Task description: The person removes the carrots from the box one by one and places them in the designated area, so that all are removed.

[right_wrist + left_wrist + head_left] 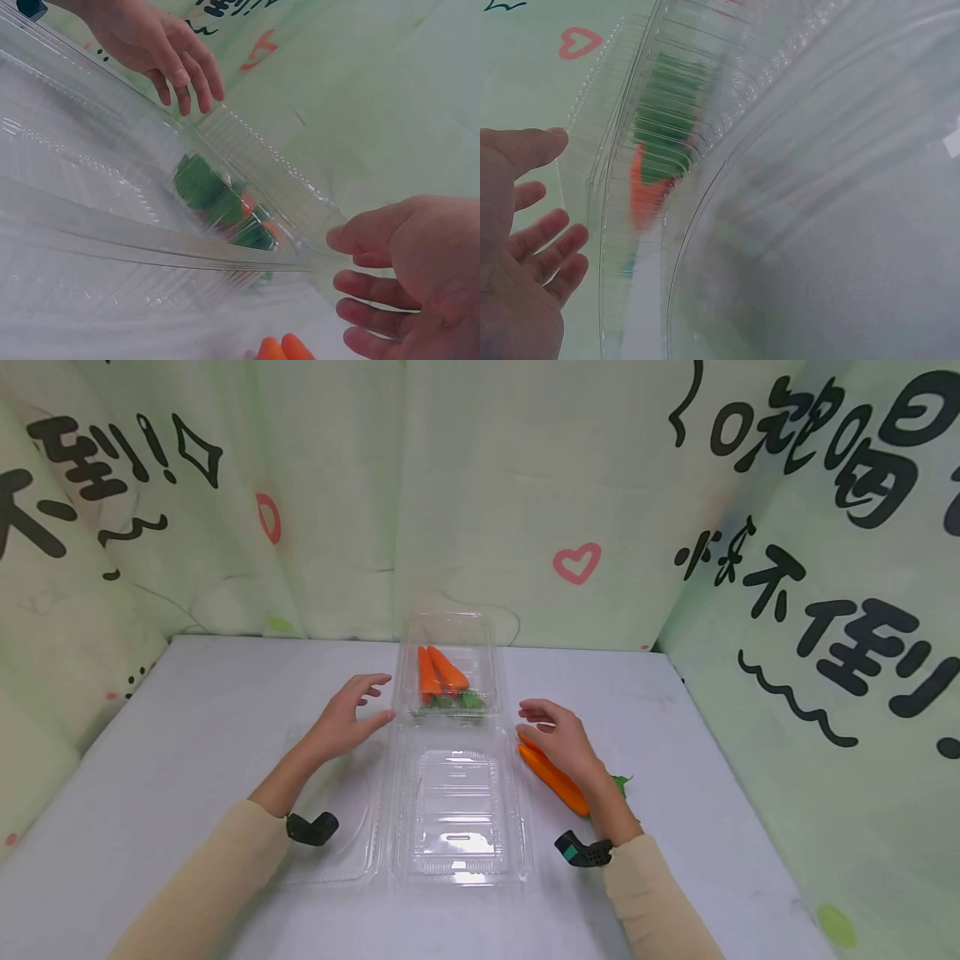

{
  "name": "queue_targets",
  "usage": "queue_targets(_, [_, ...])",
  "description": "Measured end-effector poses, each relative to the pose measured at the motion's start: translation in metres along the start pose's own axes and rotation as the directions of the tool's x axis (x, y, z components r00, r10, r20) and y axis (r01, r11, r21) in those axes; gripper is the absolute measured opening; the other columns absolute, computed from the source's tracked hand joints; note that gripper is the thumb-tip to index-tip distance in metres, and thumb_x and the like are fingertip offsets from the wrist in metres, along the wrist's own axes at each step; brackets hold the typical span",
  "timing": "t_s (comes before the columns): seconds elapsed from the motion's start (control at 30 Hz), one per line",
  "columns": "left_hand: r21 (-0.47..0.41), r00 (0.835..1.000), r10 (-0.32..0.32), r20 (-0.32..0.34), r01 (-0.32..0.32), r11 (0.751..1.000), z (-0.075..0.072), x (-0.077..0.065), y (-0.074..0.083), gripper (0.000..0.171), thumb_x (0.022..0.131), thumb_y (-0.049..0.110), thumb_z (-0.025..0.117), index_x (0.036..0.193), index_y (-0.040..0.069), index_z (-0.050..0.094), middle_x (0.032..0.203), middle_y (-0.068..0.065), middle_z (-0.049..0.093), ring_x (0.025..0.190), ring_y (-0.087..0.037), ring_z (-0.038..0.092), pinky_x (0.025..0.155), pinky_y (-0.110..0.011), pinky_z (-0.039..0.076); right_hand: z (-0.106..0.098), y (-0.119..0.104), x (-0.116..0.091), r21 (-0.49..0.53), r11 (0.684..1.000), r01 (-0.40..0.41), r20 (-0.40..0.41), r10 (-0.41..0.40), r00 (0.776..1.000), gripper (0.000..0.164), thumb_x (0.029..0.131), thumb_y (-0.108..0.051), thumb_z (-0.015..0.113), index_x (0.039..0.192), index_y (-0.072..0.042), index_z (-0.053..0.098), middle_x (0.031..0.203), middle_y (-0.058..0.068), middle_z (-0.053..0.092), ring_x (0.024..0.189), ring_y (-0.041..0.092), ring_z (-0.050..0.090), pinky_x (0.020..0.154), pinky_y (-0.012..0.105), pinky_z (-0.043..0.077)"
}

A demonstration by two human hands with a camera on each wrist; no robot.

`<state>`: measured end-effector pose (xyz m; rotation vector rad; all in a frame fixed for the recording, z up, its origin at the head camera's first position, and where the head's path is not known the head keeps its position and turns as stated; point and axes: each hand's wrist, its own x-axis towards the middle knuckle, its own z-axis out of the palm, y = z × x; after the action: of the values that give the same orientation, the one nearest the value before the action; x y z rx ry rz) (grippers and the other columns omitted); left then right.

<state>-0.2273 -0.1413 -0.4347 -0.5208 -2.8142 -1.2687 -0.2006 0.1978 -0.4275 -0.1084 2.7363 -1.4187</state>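
A clear plastic box at the back of the table holds carrots with green tops at the near end. In front of it lies a clear plastic tray with a ribbed base. My left hand hovers left of the box, fingers relaxed and apart, holding nothing. On the other side, my right hand hangs over loose orange carrots, whose green leaves show past the wrist. In the right wrist view, that hand is apart from the carrots, its fingers loosely bent around nothing.
Another clear plastic piece lies left of the tray, partly behind my left forearm. The white table is bounded by pale green curtains with black lettering at the back and both sides. Each wrist wears a black camera.
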Motion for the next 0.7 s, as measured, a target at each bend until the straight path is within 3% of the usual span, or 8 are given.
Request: queue_targets(0.7, [0.0,1.0,-0.018,0.007,0.018,1.0,0.002,0.003,0.004,0.062,0.09,0.024,0.067,0.145,0.014,0.039,0.148,-0.013,0.04,0.125,-0.032,0.049,0.102,-0.05,0.046,0.011,-0.002,0.014,0.027,0.999,-0.039,0.016,0.039,0.999,0.044,0.092,-0.021,0.065,0.133,-0.009,0.055,0.127,0.012,0.061,0.12,0.028,0.055,0.105,0.043,0.046])
